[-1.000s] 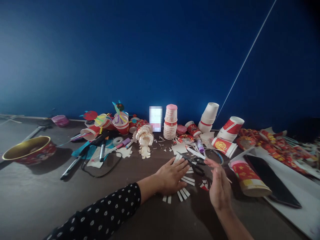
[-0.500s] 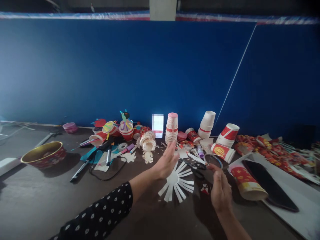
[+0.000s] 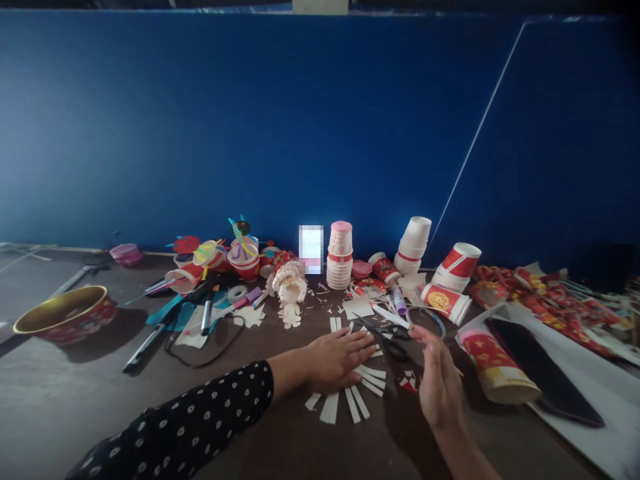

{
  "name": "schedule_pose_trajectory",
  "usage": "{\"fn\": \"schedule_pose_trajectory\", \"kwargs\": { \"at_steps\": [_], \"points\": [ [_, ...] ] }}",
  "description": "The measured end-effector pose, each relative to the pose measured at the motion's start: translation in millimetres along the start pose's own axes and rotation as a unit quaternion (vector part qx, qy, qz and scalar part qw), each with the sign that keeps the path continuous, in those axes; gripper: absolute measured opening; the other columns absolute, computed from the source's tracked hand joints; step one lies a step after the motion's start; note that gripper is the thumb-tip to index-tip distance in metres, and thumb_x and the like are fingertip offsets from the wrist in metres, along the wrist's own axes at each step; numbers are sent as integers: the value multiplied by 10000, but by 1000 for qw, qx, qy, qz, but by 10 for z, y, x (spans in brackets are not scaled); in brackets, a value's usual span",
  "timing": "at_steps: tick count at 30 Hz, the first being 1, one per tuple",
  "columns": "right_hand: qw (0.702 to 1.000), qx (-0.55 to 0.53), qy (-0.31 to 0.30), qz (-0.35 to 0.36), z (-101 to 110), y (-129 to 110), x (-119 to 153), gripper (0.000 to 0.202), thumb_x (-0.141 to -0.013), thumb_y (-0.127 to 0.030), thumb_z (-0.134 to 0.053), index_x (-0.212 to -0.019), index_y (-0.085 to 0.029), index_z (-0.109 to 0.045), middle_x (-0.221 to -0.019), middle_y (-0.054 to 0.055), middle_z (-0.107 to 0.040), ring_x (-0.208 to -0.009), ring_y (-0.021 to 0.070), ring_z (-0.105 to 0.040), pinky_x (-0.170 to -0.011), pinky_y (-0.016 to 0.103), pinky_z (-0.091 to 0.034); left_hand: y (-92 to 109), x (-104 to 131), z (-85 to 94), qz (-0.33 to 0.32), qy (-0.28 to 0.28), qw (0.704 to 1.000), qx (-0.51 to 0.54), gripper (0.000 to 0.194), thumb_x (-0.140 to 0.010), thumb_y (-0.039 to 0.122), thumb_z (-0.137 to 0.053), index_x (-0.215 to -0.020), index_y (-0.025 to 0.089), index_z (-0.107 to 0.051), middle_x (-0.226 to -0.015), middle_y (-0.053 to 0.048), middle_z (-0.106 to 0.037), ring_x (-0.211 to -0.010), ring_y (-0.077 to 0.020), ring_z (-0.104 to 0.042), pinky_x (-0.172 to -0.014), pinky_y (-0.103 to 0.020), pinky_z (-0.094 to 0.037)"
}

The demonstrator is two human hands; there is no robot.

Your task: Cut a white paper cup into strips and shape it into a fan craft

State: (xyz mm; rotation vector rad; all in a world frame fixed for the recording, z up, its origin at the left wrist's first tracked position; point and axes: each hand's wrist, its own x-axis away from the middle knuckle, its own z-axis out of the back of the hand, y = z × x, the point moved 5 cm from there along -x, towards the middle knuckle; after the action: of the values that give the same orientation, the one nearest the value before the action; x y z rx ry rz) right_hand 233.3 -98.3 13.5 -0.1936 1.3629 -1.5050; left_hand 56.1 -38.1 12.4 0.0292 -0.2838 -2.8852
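Showing a craft bench [image 3: 240, 427] from left to right: a gold-rimmed bowl [image 3: 87, 320] rests at the far left, followed by a black-and-white marker [image 3: 205, 313], a roll of tape [image 3: 237, 294] and a decorated paper cup [image 3: 245, 268]. A curled white paper form [image 3: 291, 290] lies near the middle, with an upright stack of paper cups [image 3: 340, 267] behind and to its right. In front of these, the left hand [image 3: 337, 360] lies palm down on a white strip-cut paper piece [image 3: 329, 408], fingers extended and nearly together, grasping nothing. The piece's centre is hidden under the palm; its strips radiate outward across the bench. Cutting appears done on the visible strips, and pressing flat seems to be the step in hand; these strips look straight, so any curling or fixing appears undone. Black-handled scissors [image 3: 399, 351] lie just beyond. The right hand [image 3: 440, 383] is held thumb side up, fingers loosely bent and partly open, with no held object visible; contact at its fingertips cannot be told. Farther right, a red paper cup [image 3: 493, 363] lies tipped beside a dark smartphone [image 3: 545, 373].
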Motion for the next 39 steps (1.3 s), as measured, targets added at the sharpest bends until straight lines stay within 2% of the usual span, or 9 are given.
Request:
{"fn": "schedule_pose_trajectory", "kwargs": {
  "at_steps": [5, 8, 11, 15, 17, 20, 26, 30, 39],
  "points": [
    [1000, 23, 14, 7, 22, -23, -20, 502, -896, -501, -227, -1073, -173, -563, -1033, 120, -614, -978, 257, -547, -860, 442, -407, 41, 15, -18, 45, 7, 999, 1, 584, -901, 412, -282, -1406, 134, -189, -1471, -130, -167, -1358, -222, -80, -1094, -420, -109],
    [999, 25, 22, 6, 57, -31, -20, 494, -899, -495, -225, -1063, -175, -563, -1031, 120, -610, -985, 257, -540, -874, 445, -399, -4, 47, -189, 181, 44, 982, 15, 625, -903, 461, -248, -1420, 137, -111, -1476, -143, -136, -1358, -249, -44, -1084, -470, -118],
    [999, 17, 35, 3, 97, -1, -17, 486, -903, -485, -232, -1085, -168, -552, -1063, 130, -593, -1019, 256, -523, -900, 443, -383, -78, 162, -261, 334, 150, 928, 71, 677, -914, 462, -177, -1396, 142, 173, -1475, -190, -72, -1343, -316, -16, -1040, -564, -176],
    [999, 8, 40, -8, 96, 56, -15, 481, -897, -490, -243, -1069, -172, -561, -1056, 121, -595, -1020, 258, -521, -898, 442, -376, -61, 283, 120, 359, 237, 889, 156, 634, -923, 434, -90, -1351, 156, 288, -1487, -149, 25, -1340, -297, 18, -1064, -511, -206],
    [999, 6, 30, -17, 68, 74, -13, 479, -893, -492, -246, -1057, -175, -566, -1046, 114, -597, -1006, 259, -527, -886, 444, -381, -38, 318, 449, 345, 263, 888, 150, 605, -926, 420, -67, -1403, 119, 151, -1493, -103, 54, -1342, -254, 72, -1105, -432, -141],
    [1000, 2, 24, -15, 45, 70, -10, 473, -892, -488, -252, -1063, -174, -562, -1041, 111, -596, -997, 257, -532, -876, 435, -390, 59, 239, 712, 227, 229, 940, 114, 576, -931, 396, -149, -1427, 120, -53, -1500, -62, -35, -1354, -203, 61, -1119, -369, -99],
    [1000, 19, 23, -2, 75, 24, -6, 489, -897, -487, -228, -1078, -169, -552, -1062, 123, -588, -1022, 259, -515, -897, 441, -377, 103, 47, 128, 102, 22, 994, 24, 635, -885, 364, -342, -1409, 73, -133, -1487, -122, -71, -1360, -215, 5, -1108, -384, -95],
    [1000, 19, 10, 2, 63, 3, 1, 482, -895, -491, -232, -1078, -176, -548, -1063, 116, -590, -1007, 257, -528, -883, 440, -394, 69, 27, -104, 121, 2, 993, 8, 694, -880, 455, -316, -1401, 33, -139, -1475, -173, -68, -1358, -240, -14, -1102, -392, -97],
    [1000, 7, -3, 2, -5, -38, 5, 509, -884, -526, -235, -1069, -164, -540, -1054, 125, -591, -1028, 262, -515, -901, 432, -380, 72, 25, -126, 139, 18, 990, 22, 717, -868, 529, -281, -1396, 52, -194, -1475, -158, -95, -1359, -234, -29, -1106, -387, -91]
  ]
}}
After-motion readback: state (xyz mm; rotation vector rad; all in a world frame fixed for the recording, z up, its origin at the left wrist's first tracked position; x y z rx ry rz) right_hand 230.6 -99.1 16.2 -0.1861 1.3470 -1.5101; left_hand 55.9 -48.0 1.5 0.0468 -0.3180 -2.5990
